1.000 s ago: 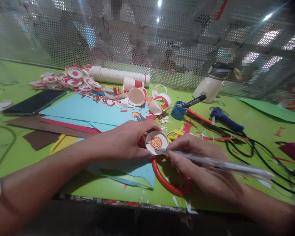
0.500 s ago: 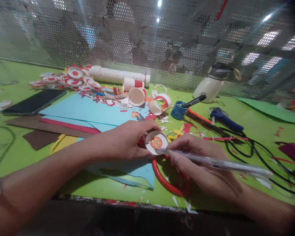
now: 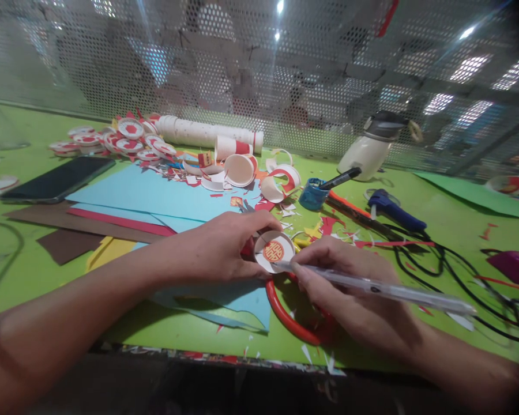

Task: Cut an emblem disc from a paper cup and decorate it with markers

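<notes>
**Green craft table, paper disc held near the front edge**

Surface: bright green table (image 3: 450, 225), littered with red and white paper scraps. Perforated metal screen (image 3: 259, 75) runs along the far edge; ceiling lights glare through it, room behind blurred.

Left hand (image 3: 220, 248) pinches a small white paper disc (image 3: 274, 251) with a red emblem, fingers curled over its left rim, just in from the middle of the front edge. Right hand (image 3: 350, 294) is closed around a clear pen (image 3: 384, 290), tip touching the disc's lower right rim. Under the right hand lies a red ring-shaped handle (image 3: 288, 317), partly hidden.

Light blue paper sheets (image 3: 155, 196) spread left of centre, with brown and yellow sheets beneath them. A dark phone (image 3: 58, 180) lies near the left edge. Toward the far left: a heap of red-and-white discs (image 3: 125, 141), a stack of paper cups lying on its side (image 3: 207, 134), and cut cups (image 3: 242, 168). Right of centre: blue pot (image 3: 312, 195), white bottle (image 3: 369, 151), and black cable (image 3: 458, 271) looping toward the right edge.
</notes>
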`<state>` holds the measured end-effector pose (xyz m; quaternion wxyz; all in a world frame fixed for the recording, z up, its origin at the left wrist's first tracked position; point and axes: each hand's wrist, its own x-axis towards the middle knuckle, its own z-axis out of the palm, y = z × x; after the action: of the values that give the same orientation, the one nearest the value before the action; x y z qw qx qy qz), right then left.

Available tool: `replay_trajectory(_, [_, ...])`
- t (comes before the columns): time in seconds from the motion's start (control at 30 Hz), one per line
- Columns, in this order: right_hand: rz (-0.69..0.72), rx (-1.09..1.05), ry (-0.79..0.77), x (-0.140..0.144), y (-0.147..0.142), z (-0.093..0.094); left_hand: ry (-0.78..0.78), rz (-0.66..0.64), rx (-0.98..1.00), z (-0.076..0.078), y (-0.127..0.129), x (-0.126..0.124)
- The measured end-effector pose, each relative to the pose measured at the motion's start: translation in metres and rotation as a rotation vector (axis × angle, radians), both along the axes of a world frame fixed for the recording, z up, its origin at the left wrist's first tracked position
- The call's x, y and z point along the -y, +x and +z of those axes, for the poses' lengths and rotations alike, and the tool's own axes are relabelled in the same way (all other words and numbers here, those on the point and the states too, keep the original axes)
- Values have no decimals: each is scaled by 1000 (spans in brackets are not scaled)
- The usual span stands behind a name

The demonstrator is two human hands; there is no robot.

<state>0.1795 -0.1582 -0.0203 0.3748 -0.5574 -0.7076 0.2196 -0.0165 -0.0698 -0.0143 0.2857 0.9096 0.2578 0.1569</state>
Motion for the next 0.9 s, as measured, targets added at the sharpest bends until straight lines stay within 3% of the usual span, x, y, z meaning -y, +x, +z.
replay_trajectory(0.3, [-4, 18, 64, 1, 0, -1, -6, -1, 11, 0, 0, -1])
replay_trajectory(0.53, [-108, 18, 190, 3, 5, 0, -30, 21, -7, 0, 1, 2])
replay_trajectory(0.9, [-12, 55, 220, 5, 7, 0, -5, -3, 6, -1, 0, 1])
